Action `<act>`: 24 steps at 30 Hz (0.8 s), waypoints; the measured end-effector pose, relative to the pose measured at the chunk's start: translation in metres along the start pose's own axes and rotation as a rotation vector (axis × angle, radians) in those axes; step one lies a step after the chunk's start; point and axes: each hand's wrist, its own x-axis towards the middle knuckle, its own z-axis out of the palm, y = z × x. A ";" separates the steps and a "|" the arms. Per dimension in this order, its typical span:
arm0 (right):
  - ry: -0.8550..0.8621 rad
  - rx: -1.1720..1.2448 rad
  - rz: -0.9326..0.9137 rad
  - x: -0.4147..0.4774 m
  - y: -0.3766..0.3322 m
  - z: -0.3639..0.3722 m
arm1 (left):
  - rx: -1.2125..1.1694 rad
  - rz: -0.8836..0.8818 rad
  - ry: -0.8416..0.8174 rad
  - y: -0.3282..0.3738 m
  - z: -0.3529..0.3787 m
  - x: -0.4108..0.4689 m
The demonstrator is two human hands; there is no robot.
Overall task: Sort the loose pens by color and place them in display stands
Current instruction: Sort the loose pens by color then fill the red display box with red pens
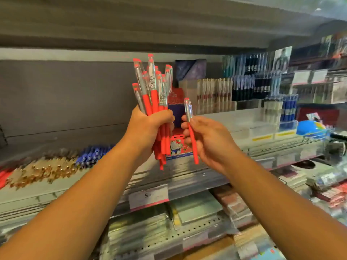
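Left hand: Your left hand (150,126) was clenched round a thick bundle of red-barrelled pens with clear caps (154,94). The caps pointed up, and you held the bundle raised in front of the shelving.
Right hand: Your right hand (208,141) pinched a single red pen with a clear cap (191,136) between thumb and fingers. It was upright and just beside the bundle; I could not tell whether the two touched.
Behind the hands: A red and blue cartoon-cat box (176,145) stood on the grey metal shelf (206,166), partly hidden by the bundle.
Loose piles: To your left on that shelf lay loose blue pens (92,154), then a heap of tan pens with gold tips (43,171). A red patch at the far edge was too blurred to name.
Display stands: To your right stood clear acrylic display stands (216,94) holding upright pens. A stand of blue pens (289,107) was further along, with low clear trays with yellow labels (262,132) in front.
Step in hand: You appeared to be collecting the reds, holding one pen apart from the rest. The blue and tan piles looked unsorted, so the task seemed at an early stage.
Next move: You would probably either join the single pen to the bundle or carry the reds right to a stand compartment. Either way you needed a firm grip so that no pens slid out of the bottom of the bundle, and the caps should all face one way.
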 end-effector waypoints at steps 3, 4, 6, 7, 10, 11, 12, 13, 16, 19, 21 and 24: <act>-0.023 -0.024 -0.016 0.031 0.002 -0.010 | 0.032 0.007 0.016 -0.007 -0.001 0.025; -0.031 -0.036 -0.029 0.042 0.003 -0.013 | 0.048 0.018 0.025 -0.009 -0.003 0.035; -0.056 -0.054 -0.060 0.066 0.005 -0.016 | 0.096 0.039 0.046 -0.012 -0.009 0.055; -0.069 -0.062 -0.076 0.078 0.006 -0.016 | 0.123 0.043 0.063 -0.014 -0.014 0.066; -0.087 -0.152 -0.122 0.114 0.008 -0.018 | 0.198 0.007 0.145 -0.019 -0.027 0.097; -0.096 -0.204 -0.138 0.126 0.008 -0.018 | 0.213 -0.012 0.174 -0.021 -0.031 0.108; -0.101 -0.262 -0.157 0.139 0.009 -0.018 | 0.228 -0.030 0.198 -0.023 -0.034 0.118; -0.095 -0.315 -0.179 0.151 0.010 -0.017 | 0.246 -0.039 0.223 -0.025 -0.036 0.128; -0.099 -0.411 -0.219 0.187 0.014 -0.011 | 0.302 0.013 0.305 -0.033 -0.041 0.153; -0.189 -0.487 -0.234 0.218 0.024 -0.006 | 0.402 0.077 0.343 -0.048 -0.054 0.163; -0.261 -0.593 -0.322 0.231 0.034 -0.006 | 0.461 0.084 0.363 -0.058 -0.067 0.164; -0.338 -0.657 -0.419 0.242 0.054 -0.011 | 0.504 0.067 0.388 -0.068 -0.082 0.161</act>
